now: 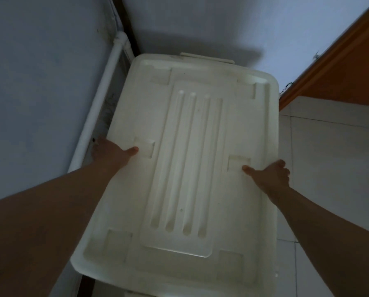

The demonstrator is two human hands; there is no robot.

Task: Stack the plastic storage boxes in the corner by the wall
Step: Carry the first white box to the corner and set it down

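Note:
A large white plastic storage box (pixel 187 168) fills the middle of the view, seen from above with its ribbed lid on top. Its far end, with a latch handle, lies close to the corner of the two walls. My left hand (pixel 109 154) grips the box's left edge, thumb resting on the lid. My right hand (pixel 269 173) grips the right edge, thumb likewise on the lid. A sliver of another white surface (pixel 140 293) shows beneath the near edge; what it is I cannot tell.
A white pipe (pixel 97 108) runs along the left wall (pixel 39 82) beside the box. The far wall (pixel 222 24) stands just behind it. An orange-brown door frame (pixel 340 67) rises at the right, with pale floor tiles (pixel 329 157) below it.

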